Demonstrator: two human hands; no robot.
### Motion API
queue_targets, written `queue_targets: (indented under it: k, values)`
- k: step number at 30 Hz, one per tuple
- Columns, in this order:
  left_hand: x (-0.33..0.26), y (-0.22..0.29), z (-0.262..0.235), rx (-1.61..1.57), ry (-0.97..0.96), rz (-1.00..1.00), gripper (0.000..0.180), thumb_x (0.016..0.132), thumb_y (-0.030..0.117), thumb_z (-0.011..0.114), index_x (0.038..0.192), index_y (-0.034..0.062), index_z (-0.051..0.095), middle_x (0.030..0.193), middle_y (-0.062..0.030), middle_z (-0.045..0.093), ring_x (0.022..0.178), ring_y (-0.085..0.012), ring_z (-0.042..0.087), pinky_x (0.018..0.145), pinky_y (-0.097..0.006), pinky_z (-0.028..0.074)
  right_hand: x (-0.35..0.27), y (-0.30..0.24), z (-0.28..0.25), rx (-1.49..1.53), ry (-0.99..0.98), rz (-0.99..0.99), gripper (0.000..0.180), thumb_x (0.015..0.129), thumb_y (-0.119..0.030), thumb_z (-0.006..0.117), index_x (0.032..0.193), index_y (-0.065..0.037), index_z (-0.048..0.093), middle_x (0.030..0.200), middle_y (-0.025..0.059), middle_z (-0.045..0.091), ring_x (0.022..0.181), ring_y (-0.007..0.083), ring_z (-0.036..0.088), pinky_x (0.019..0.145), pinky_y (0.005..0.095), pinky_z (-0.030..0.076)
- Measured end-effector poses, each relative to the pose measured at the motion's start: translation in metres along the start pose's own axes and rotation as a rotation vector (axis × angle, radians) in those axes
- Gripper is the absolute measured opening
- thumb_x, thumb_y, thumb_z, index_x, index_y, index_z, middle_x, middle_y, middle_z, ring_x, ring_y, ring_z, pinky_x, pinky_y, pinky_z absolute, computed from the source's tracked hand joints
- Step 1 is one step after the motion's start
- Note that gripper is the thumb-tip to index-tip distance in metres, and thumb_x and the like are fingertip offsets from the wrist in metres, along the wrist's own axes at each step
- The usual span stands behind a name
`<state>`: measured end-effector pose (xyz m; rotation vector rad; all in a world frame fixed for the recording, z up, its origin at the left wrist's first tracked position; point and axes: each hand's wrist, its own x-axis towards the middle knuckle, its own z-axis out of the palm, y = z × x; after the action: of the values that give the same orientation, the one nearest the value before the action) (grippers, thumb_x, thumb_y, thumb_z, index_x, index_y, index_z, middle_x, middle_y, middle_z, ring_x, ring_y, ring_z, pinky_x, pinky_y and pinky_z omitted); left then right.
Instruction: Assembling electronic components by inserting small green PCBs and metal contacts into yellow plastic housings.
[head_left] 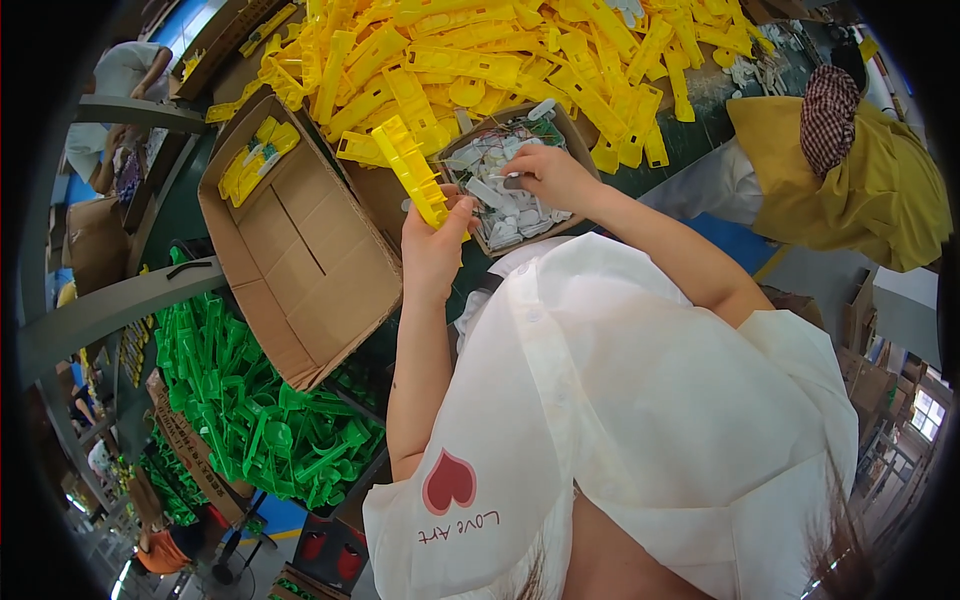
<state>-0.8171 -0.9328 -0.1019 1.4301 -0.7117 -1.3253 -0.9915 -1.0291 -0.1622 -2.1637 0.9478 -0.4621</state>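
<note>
My left hand [432, 240] grips a long yellow plastic part [410, 168], holding it up by its lower end. My right hand [548, 176] reaches into a small cardboard box [572, 128] and pinches one of the small white and grey pieces [500, 200] that fill it. The box sits on the dark green table, right in front of a big heap of the same yellow plastic parts [500, 60].
A large open cardboard box [300, 250] with a few yellow parts stands at the left. Below it lies a pile of green plastic parts [250, 410]. Another person in a yellow top [850, 170] works at the right. More people are at the far left.
</note>
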Motion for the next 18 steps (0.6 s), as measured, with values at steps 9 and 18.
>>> queue_targets:
  k: [9,18]
  values:
    - [0.005,-0.005,0.015,-0.339,-0.048,-0.05,0.033,0.076,0.017,0.064,0.097,-0.0014,0.047,0.083,-0.0087,0.057,0.068,-0.0137,0.055,0.063,-0.026,0.045,-0.011,-0.058,-0.016,0.155,0.296,-0.196,0.032,0.068,0.009,0.053,0.098,-0.004,0.052,0.094,0.0089,0.056,0.085,0.0198,0.058,0.072,0.026,0.048]
    - [0.011,-0.002,0.017,-0.328,-0.092,0.098,0.035,0.072,0.007,0.066,0.099,-0.0022,0.046,0.081,-0.0069,0.055,0.068,-0.0136,0.054,0.063,-0.025,0.045,-0.015,-0.07,-0.02,0.645,0.265,-0.089,0.024,0.079,0.005,0.045,0.102,-0.002,0.047,0.095,0.007,0.054,0.083,0.014,0.056,0.071,0.0225,0.045]
